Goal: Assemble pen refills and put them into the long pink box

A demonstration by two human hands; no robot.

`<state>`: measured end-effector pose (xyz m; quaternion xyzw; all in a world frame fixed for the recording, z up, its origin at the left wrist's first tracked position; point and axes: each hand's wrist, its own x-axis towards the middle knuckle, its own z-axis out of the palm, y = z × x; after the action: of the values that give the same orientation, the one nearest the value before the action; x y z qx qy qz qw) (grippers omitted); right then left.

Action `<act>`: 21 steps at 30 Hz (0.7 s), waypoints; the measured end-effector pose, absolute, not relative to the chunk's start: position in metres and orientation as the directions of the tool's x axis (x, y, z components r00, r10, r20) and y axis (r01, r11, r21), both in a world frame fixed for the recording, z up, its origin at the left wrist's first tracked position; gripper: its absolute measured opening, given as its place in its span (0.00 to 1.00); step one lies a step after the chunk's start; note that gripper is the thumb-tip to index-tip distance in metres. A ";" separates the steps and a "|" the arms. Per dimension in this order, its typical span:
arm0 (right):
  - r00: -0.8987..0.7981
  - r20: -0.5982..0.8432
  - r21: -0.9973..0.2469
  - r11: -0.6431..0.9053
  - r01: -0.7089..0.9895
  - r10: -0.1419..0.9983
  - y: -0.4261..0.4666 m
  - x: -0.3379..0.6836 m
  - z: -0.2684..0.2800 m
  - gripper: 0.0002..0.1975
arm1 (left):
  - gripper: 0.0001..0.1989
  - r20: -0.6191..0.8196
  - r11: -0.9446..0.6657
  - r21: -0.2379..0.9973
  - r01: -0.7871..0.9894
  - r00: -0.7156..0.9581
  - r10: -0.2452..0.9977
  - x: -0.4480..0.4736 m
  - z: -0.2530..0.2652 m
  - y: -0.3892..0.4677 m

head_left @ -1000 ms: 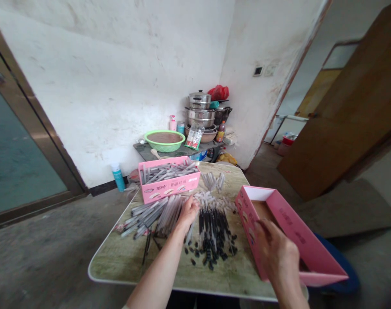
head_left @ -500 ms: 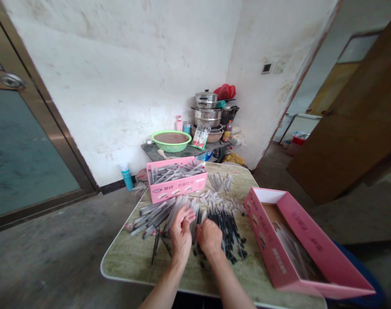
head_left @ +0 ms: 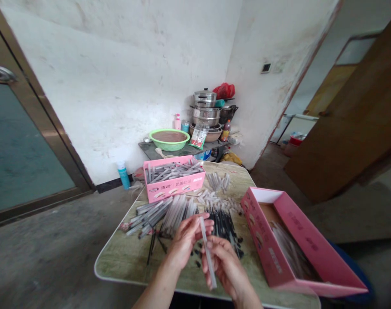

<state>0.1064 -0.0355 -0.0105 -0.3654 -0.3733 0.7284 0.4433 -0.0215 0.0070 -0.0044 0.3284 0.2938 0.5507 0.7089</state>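
Note:
A translucent pen barrel (head_left: 209, 257) is pinched between the thumb and fingers of my right hand (head_left: 228, 267), low over the near part of the table. My left hand (head_left: 186, 240) is beside its upper end, fingers stretched out and slightly bent; the barrel crosses in front of them, and whether they touch it is hard to tell. Just beyond my hands lie a row of clear pen barrels (head_left: 176, 211) and a bunch of black pen pieces (head_left: 224, 223). Small clear caps (head_left: 215, 200) are scattered behind these. More greyish barrels (head_left: 152, 216) are heaped at the left.
A pink box (head_left: 176, 185) full of barrels stands at the table's (head_left: 124, 262) back; a larger pink box (head_left: 263, 249), partly filled, is at right. Behind are a green basin (head_left: 169, 146) and stacked pots (head_left: 206, 113). A spray can (head_left: 123, 176) stands on the floor.
My right hand has turned from a closed fist over the pens and come nearer, now with a pen barrel in its fingers. My left hand has moved right and down towards it.

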 end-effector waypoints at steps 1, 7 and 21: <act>-0.333 -0.188 -0.834 -0.329 -0.442 0.924 -0.040 0.106 -0.014 0.15 | 0.24 -0.072 0.207 0.794 -0.572 0.249 0.966 -0.020 -0.002 0.004; -0.262 -0.200 -0.729 -0.323 -0.604 0.944 -0.053 0.103 -0.023 0.16 | 0.18 -0.082 0.241 0.814 -0.529 0.306 0.949 -0.013 0.001 -0.004; 0.099 0.341 -0.757 0.210 0.618 0.935 -0.056 0.104 -0.012 0.21 | 0.16 -0.005 0.018 0.827 -0.562 0.025 1.000 0.000 0.005 -0.010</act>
<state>0.1037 -0.0561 -0.0119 -0.6012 -0.6458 0.1827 0.4337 0.0003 -0.0101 0.0051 0.3333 0.3285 0.6162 0.6334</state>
